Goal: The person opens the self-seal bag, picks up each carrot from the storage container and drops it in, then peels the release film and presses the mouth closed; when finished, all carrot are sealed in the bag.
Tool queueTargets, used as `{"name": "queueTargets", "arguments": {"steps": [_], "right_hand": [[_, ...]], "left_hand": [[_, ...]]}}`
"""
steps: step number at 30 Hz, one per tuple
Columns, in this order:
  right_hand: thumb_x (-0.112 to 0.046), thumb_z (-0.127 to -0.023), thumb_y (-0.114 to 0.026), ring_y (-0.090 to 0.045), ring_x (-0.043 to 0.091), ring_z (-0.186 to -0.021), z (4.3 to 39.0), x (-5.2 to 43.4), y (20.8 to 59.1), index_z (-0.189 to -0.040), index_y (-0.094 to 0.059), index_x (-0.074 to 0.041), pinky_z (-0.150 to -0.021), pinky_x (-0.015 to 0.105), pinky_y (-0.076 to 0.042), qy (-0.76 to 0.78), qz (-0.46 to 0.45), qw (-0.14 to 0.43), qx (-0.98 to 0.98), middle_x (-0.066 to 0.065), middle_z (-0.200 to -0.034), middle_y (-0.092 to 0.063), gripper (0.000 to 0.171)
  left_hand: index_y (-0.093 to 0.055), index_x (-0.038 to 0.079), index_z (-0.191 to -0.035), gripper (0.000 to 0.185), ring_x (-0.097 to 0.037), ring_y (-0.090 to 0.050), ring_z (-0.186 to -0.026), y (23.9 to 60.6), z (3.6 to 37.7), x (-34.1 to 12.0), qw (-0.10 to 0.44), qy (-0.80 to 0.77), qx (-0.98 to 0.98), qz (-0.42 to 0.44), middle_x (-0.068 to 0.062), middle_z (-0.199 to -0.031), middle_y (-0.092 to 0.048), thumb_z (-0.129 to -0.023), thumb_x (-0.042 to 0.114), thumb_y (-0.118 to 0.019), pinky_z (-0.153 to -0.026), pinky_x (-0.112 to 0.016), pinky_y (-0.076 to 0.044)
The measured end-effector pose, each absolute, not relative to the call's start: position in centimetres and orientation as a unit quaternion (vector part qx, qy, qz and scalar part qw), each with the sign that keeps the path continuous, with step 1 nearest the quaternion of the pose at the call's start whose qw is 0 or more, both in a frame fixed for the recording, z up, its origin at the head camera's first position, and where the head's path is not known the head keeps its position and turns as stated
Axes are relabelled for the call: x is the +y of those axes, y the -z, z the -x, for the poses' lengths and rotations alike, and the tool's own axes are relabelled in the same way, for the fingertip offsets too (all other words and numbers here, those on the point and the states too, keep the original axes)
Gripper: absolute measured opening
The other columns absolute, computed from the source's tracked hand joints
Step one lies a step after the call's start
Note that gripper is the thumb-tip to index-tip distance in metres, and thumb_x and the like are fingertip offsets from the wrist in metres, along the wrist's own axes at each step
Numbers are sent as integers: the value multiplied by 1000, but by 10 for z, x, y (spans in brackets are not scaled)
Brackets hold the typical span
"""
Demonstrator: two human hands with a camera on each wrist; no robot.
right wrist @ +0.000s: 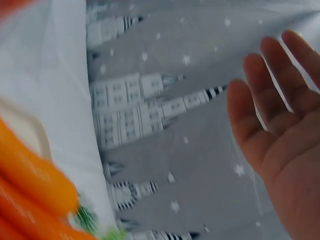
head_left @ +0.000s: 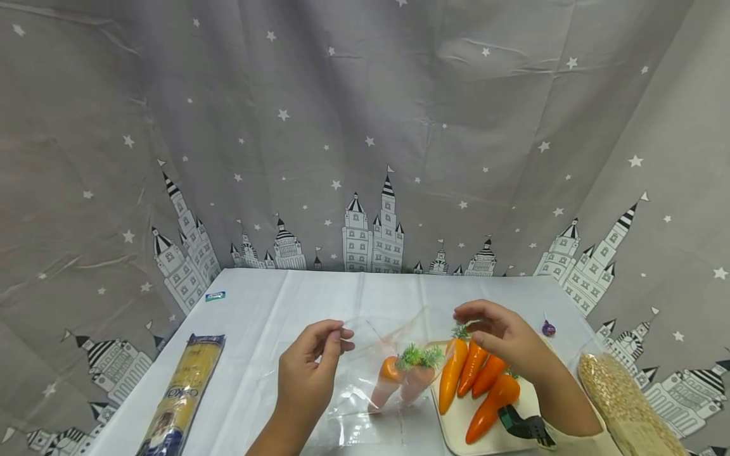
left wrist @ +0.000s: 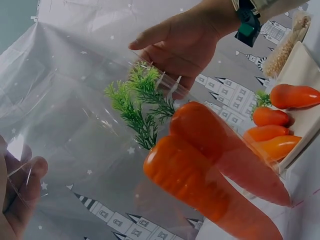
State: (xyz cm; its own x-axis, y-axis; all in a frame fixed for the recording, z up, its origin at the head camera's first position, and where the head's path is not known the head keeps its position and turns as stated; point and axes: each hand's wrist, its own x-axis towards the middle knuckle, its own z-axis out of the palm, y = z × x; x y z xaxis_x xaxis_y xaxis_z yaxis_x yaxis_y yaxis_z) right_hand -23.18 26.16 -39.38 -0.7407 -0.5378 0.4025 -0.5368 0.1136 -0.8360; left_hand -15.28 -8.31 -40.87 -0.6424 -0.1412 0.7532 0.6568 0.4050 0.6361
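Head view showed the left hand [head_left: 310, 370] pinching the rim of a clear plastic bag [head_left: 365, 380], with two orange carrots [head_left: 402, 377] inside, between both hands. The right hand [head_left: 502, 339], fingers relaxed and apart, hovered over four more carrots on a tray [head_left: 456, 430]. Held by one edge only, the thin, glossy, crinkled bag could probably sag and spill.

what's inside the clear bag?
Two orange carrots with green tops lie inside the clear bag, whose edge the left hand pinches. Their tips are blurred by the plastic; nothing else shows inside.
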Motion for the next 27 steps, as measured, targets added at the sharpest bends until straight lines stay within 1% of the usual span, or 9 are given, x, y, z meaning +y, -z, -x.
{"name": "queueTargets", "arguments": {"steps": [3, 5, 7, 11, 14, 17, 20, 23, 27], "right_hand": [[3, -100, -56, -66, 17, -120, 228, 250, 401, -136, -58, 1, -100, 29, -57, 598, 386, 46, 701, 1, -132, -67, 36], [0, -101, -57, -67, 21, -117, 225, 243, 406, -134, -59, 2, -99, 30, -57, 619, 393, 58, 678, 3, -130, -67, 33], [0, -101, -58, -67, 22, -113, 224, 237, 412, -131, -61, 2, -95, 29, -58, 633, 402, 55, 660, 3, -127, -68, 30], [6, -101, -57, -65, 20, -107, 223, 226, 421, -121, -63, 6, -91, 27, -57, 655, 429, 19, 621, 2, -121, -68, 20], [12, -101, -54, -63, 15, -104, 222, 219, 424, -113, -65, 5, -89, 24, -57, 663, 433, -19, 610, 0, -115, -67, 18], [12, -101, -53, -64, 12, -99, 220, 214, 424, -107, -66, 2, -88, 23, -57, 668, 407, -49, 621, -2, -108, -67, 17], [9, -102, -55, -64, 10, -96, 217, 210, 423, -103, -65, 3, -88, 23, -57, 676, 365, -64, 637, -5, -104, -67, 12], [8, -102, -57, -64, 10, -92, 215, 206, 422, -100, -64, 5, -86, 23, -58, 677, 330, -87, 652, -5, -99, -67, 8], [7, -101, -61, -64, 11, -86, 212, 199, 418, -99, -64, 4, -82, 23, -58, 674, 285, -119, 671, -3, -94, -66, 5]], "left_hand": [[-69, 12, -113, 23, -13, -77, -80, 409, 151, -83, 376, 527, -744, 164, 2, -99, -78, -100, -6, -63, -77, -23, -62], [-69, 13, -113, 22, -12, -77, -81, 408, 150, -83, 367, 535, -745, 156, 4, -99, -78, -101, -5, -63, -77, -24, -62], [-69, 14, -113, 21, -11, -77, -82, 408, 148, -83, 358, 540, -747, 149, 6, -100, -77, -102, -2, -62, -77, -24, -62], [-68, 14, -114, 20, -10, -77, -82, 408, 148, -81, 357, 540, -748, 149, 6, -100, -77, -103, -1, -62, -77, -24, -62], [-68, 12, -115, 21, -12, -77, -81, 408, 149, -81, 366, 538, -743, 156, 4, -100, -77, -102, -3, -62, -77, -24, -62], [-67, 10, -116, 21, -13, -77, -81, 409, 150, -82, 372, 540, -738, 159, 1, -100, -78, -102, -4, -61, -77, -24, -62], [-67, 9, -117, 21, -13, -77, -81, 410, 149, -82, 368, 551, -732, 157, -1, -100, -78, -102, -5, -61, -76, -25, -62], [-66, 9, -119, 21, -13, -77, -82, 411, 148, -84, 359, 558, -732, 154, 0, -101, -77, -103, -4, -60, -76, -25, -62], [-65, 7, -122, 22, -12, -77, -85, 412, 148, -87, 351, 564, -731, 158, -1, -103, -77, -102, -3, -62, -79, -23, -61]]}}
